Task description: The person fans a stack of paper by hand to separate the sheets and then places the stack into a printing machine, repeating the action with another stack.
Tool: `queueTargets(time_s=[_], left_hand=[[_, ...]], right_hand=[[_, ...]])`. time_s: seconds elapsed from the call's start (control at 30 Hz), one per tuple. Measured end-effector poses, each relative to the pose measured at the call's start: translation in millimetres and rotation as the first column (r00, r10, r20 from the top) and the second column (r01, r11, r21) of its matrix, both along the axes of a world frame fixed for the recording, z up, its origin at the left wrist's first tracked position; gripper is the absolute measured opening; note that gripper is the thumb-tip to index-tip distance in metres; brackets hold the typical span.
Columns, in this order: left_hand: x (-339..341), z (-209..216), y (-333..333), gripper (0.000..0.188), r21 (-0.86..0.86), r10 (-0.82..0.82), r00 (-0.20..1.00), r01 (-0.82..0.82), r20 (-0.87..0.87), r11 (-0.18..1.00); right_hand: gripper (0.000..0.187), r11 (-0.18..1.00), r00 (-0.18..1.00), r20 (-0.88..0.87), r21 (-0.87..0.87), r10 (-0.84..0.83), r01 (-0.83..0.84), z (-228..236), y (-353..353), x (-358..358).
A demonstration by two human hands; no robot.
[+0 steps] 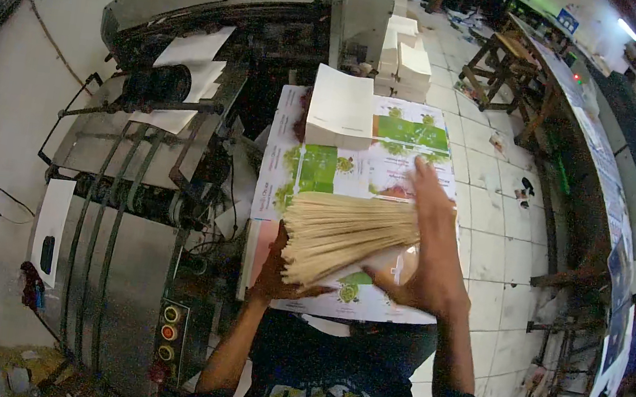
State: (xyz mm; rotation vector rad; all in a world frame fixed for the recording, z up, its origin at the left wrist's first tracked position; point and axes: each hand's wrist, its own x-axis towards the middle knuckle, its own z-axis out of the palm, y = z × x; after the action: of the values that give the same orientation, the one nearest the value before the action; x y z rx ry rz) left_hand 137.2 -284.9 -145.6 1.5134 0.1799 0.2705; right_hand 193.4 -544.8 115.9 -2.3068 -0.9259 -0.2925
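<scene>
A thick fanned stack of flat cardboard sheets (341, 234) is held on edge between both hands, its tan edges facing me. My left hand (274, 267) grips the stack from the left and underneath. My right hand (430, 243) lies flat along the stack's right side, fingers stretched forward. Beneath the stack lies a pile of printed sheets (314, 169) in white and green. On that pile's far end rests a white stack of sheets (340, 108).
A grey metal belt-fed machine (131, 197) fills the left, with white sheets (189, 71) on its feed and round buttons (169, 332) near my left elbow. More white stacks (406, 61) stand behind. Wooden stools (507, 67) and a long bench (605, 182) line the tiled floor on the right.
</scene>
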Motion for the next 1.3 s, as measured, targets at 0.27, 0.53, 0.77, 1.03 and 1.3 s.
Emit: queueTargets(time_s=[0.27, 0.53, 0.77, 1.03, 1.3], left_hand=[[6, -43, 5, 0.098, -0.371, -0.156, 0.983, 0.109, -0.099, 0.922], [0, -58, -3, 0.096, -0.461, -0.292, 0.949, 0.210, -0.115, 0.862], [-2, -21, -31, 0.084, 0.863, -0.305, 0.949, 0.220, -0.081, 0.454], [3, 106, -20, 0.054, 0.476, -0.187, 0.954, 0.055, 0.235, 0.878], [15, 228, -66, 0.089, 0.976, -0.286, 0.956, 0.122, -0.065, 0.183]], right_hand=[[0.064, 0.945, 0.992, -0.041, -0.301, 0.121, -0.128, -36, 53, -25], [0.125, 0.836, 0.942, 0.069, -0.485, 0.329, -0.257, -27, 55, 0], [0.129, 0.806, 0.958, 0.165, -0.584, 0.233, -0.096, -24, 46, 21], [0.082, 0.865, 0.973, -0.104, -0.445, 0.207, -0.231, -22, 11, 32], [0.089, 0.948, 0.900, -0.416, 0.319, 0.133, 0.008, -160, -70, 34]])
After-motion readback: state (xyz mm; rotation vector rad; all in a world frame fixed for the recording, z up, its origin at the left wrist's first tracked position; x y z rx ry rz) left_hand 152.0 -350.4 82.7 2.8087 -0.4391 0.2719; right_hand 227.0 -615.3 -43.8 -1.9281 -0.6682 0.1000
